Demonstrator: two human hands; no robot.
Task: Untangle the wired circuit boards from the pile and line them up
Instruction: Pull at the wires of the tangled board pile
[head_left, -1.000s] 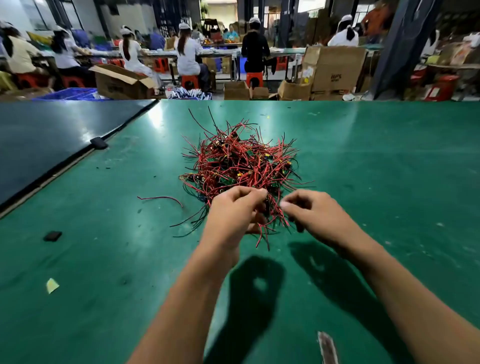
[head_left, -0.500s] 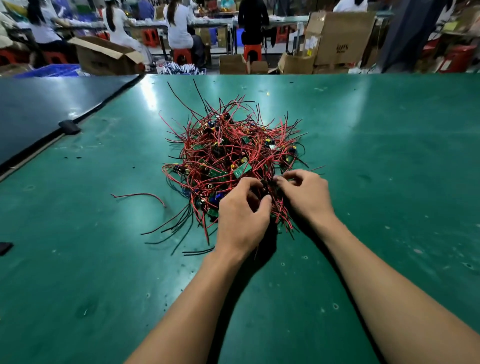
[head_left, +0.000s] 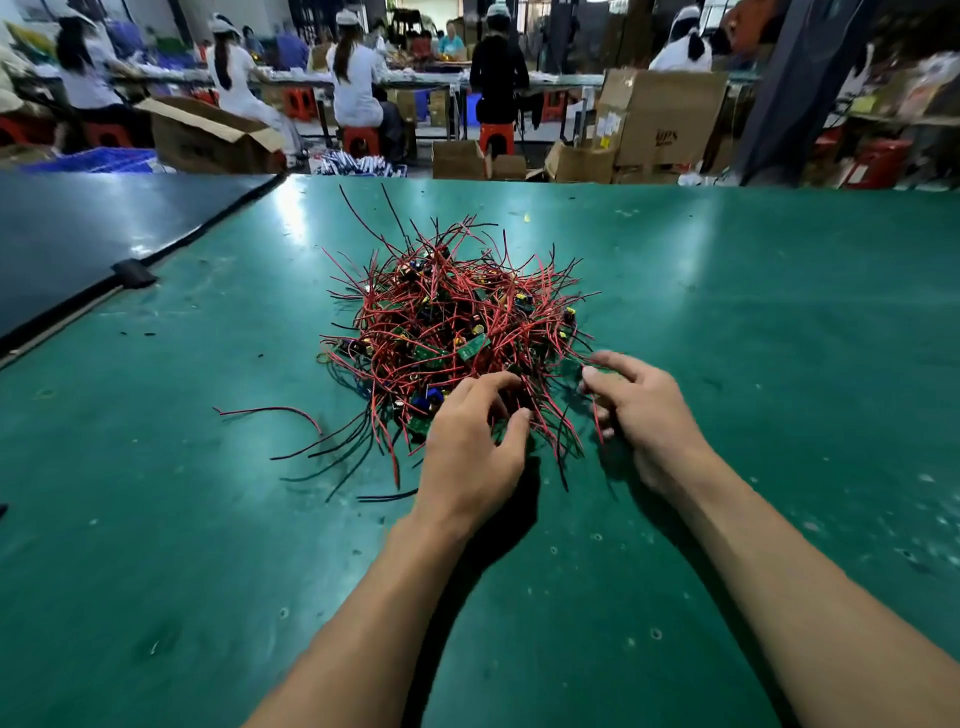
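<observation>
A tangled pile of small green circuit boards with red and black wires (head_left: 452, 322) lies on the green table (head_left: 727, 312). My left hand (head_left: 467, 441) is at the pile's near edge, its fingers and thumb curled round a clump of wires and boards. My right hand (head_left: 644, 410) is at the pile's near right corner. Its thumb and fingers pinch a small green board (head_left: 570, 367), and red wires trail under the palm. What lies under either palm is hidden.
A loose red wire (head_left: 270, 411) lies left of the pile, with black wire ends (head_left: 337, 457) fanning toward me. A dark table (head_left: 78, 234) adjoins on the left, with a black clip (head_left: 132, 273) at the seam. Cardboard boxes (head_left: 660, 114) and seated workers are beyond the far edge.
My right hand has drawn to the right, away from my left hand, taking a board's wires with it. My left hand stays at the pile's near edge.
</observation>
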